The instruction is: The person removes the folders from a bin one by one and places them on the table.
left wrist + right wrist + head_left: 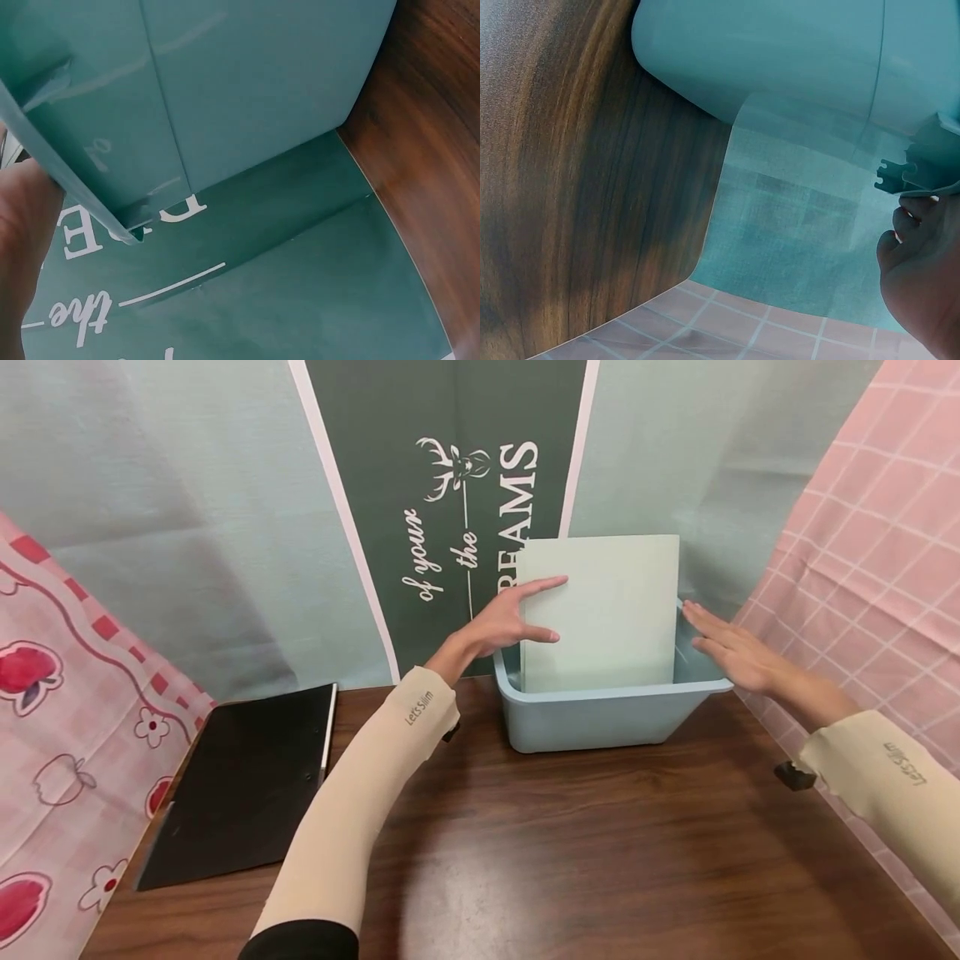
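A light blue plastic bin point(592, 718) stands at the back of the table, and a pale, flat rectangular item point(600, 610), like a folder or stack of paper, stands upright in it, rising above the rim. My left hand point(517, 614) is at the bin's left side, thumb and forefinger spread in front of the pale item's left edge. My right hand point(731, 647) lies at the bin's right rim, its fingers extended. In the right wrist view, the fingers point(907, 225) are beside the bin's rim. The left wrist view shows the bin's outer wall point(247, 82) and part of the hand.
A black clipboard-like board point(247, 785) with a pale strip along its right edge lies on the brown wooden table point(570, 852) at the left. Behind the bin hangs a grey-green cloth with lettering point(450, 510). Pink patterned cloths hang at both sides.
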### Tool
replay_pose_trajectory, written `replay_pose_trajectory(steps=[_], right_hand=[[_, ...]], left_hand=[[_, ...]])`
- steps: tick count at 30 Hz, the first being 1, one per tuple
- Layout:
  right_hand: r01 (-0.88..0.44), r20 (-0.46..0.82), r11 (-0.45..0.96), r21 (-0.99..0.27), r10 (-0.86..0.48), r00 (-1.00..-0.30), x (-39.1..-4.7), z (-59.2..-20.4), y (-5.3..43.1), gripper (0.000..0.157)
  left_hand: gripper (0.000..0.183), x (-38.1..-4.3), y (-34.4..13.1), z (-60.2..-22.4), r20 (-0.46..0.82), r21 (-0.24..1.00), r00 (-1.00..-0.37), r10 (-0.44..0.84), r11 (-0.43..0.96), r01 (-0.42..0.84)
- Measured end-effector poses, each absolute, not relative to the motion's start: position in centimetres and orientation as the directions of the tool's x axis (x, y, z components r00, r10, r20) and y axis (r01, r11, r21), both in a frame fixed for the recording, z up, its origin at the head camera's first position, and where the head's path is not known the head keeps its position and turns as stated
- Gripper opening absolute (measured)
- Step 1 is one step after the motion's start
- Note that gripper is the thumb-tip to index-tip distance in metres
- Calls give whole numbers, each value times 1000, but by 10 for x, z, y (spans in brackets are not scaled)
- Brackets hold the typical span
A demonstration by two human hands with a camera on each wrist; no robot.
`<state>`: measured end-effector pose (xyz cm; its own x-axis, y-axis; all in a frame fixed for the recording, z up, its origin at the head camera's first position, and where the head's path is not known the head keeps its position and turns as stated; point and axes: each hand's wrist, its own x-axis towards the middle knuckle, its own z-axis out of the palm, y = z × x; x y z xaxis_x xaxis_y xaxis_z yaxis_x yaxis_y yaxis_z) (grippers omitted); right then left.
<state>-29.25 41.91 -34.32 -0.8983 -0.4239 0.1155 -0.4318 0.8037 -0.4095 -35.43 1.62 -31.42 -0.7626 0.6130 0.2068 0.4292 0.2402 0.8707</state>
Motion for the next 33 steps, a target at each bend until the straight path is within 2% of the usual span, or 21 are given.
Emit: replay_pose_trajectory(steps=[5,14,19,25,33], right_hand=[[-429,121,798,-424,-420,-900,-292,-344,420,62],[-414,98,802,-431,-415,-905,-292,-344,418,63],[-392,71,819,-420,-401,-914,-292,-342,417,63],[-411,99,805,-428,-410,-907,-292,-343,417,63],[-409,96,807,-425,-410,-907,-294,-343,418,63]], left_hand=[[86,-350,19,-314,231,844,-775,589,276,461],[83,-343,25,-315,263,832,-839,476,328,447],[83,-339,26,-313,265,850,-844,466,300,433],[84,-334,24,-310,272,863,-854,444,279,420],[81,-328,13,-304,362,870,-864,351,205,448]])
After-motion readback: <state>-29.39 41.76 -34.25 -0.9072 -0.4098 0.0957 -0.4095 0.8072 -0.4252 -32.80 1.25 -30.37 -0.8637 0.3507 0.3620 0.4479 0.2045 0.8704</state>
